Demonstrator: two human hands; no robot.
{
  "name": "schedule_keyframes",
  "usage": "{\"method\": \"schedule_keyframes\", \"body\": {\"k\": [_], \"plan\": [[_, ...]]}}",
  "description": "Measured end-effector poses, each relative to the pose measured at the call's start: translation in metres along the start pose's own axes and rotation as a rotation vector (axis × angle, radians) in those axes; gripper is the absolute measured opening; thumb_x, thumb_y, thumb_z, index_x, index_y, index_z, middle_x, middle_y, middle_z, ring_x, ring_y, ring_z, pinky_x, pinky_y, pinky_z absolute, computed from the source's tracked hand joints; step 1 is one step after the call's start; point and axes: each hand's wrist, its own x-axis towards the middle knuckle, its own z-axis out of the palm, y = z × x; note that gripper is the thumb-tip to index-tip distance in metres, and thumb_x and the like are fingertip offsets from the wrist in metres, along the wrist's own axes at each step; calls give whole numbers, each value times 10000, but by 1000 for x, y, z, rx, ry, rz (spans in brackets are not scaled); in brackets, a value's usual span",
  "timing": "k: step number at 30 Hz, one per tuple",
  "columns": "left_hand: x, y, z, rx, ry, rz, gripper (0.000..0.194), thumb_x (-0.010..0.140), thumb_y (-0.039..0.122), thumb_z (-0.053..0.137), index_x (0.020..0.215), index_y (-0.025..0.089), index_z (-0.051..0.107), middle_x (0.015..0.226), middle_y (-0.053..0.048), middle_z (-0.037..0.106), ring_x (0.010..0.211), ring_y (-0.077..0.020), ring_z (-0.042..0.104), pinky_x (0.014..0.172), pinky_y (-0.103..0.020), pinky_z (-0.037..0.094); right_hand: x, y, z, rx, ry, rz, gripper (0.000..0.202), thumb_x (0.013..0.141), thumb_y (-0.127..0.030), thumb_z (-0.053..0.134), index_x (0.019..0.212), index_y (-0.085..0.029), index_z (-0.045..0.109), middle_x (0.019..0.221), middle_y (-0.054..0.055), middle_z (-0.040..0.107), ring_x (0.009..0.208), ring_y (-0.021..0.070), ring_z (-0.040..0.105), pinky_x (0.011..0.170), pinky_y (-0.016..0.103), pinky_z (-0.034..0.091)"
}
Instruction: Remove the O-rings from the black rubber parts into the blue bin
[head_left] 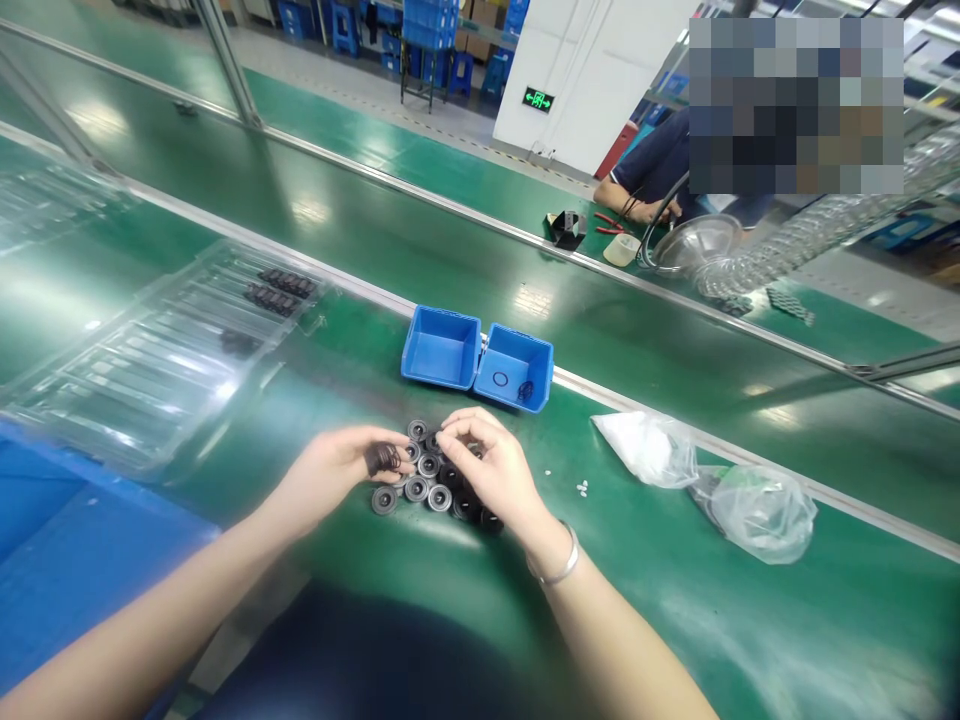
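- Dark discs (440,497) are lying in a close cluster, between and beneath the fingers.
- The left hand (337,464) is holding black rings (385,458) bunched between thumb and fingers, just beside the discs.
- The right hand (495,468) is hovering over the cluster, thumb and forefinger tips nearly together; from here I cannot tell whether they are pinching anything.
- To my mind, good handling means keeping the rings loose enough to part singly, and steadying one disc without jostling its neighbours.
- Beyond the fingers, the left bin (442,354) is standing beside the right bin (517,347), which is holding a lone ring and a small tangle.
- Left of the fingers, a clear tray (154,375) is carrying dark parts (281,291) toward its far end.
- Off to the right, a bag (654,450) is holding something white.
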Motion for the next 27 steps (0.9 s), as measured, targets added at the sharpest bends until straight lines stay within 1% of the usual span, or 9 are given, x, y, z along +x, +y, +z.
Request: {"method": "schedule_keyframes", "body": {"k": [2,5,9,12,14,17,20,23,27], "plan": [[2,-1,-6,55,53,25,398,769,462,742,1024,158,719,896,-98,776,919,-282,735,850,-431,596,11,10,-3,-48,-34,0,126,881,-225,650,758,-202,661,950,49,656,901,182,617,775,299,477],[5,-2,-16,235,95,80,357,827,452,677,1038,166,706,908,-96,777,910,-282,739,894,-447,566,28,22,-1,-105,-142,7,147,875,-206,648,728,-195,657,910,41,673,876,178,619,764,298,474],[10,-9,-28,478,105,191,260,906,362,552,1046,189,688,919,-76,776,884,-261,740,888,-415,558,42,31,7,-159,-214,23,171,872,-183,642,701,-183,640,857,31,671,798,159,613,720,282,463],[14,-16,-35,711,101,334,229,915,275,500,1017,216,696,980,-64,764,940,-244,721,880,-377,560,45,35,12,-191,-229,13,181,868,-172,641,687,-179,632,831,24,664,763,149,602,711,274,453],[16,-20,-38,848,58,464,277,894,179,456,1023,219,697,1067,-67,750,1005,-231,703,910,-370,557,47,38,13,-200,-239,9,180,861,-158,643,682,-178,629,812,18,658,749,144,596,708,269,450],[20,-25,-36,972,-95,673,415,826,41,398,1089,189,681,1243,-98,691,1182,-225,631,1017,-406,518,48,40,14,-200,-243,10,160,852,-150,647,695,-177,634,790,12,646,731,140,589,699,264,447],[25,-29,-31,1047,-237,824,454,829,-4,382,1147,161,662,1341,-130,625,1301,-228,540,1107,-463,439,48,39,14,-202,-242,20,143,855,-154,646,714,-179,643,780,12,642,713,137,587,687,261,446],[28,-31,-25,1107,-267,884,405,885,19,387,1159,148,656,1343,-143,620,1291,-231,550,1127,-476,414,49,38,13,-208,-248,54,125,856,-154,647,733,-178,649,771,12,654,696,138,588,677,264,446],[29,-33,-24,1184,-235,935,334,946,73,398,1139,131,665,1313,-151,640,1271,-251,568,1125,-490,417,48,39,11,-185,-255,80,109,857,-158,646,750,-182,651,765,7,675,688,139,598,671,265,445]]}}
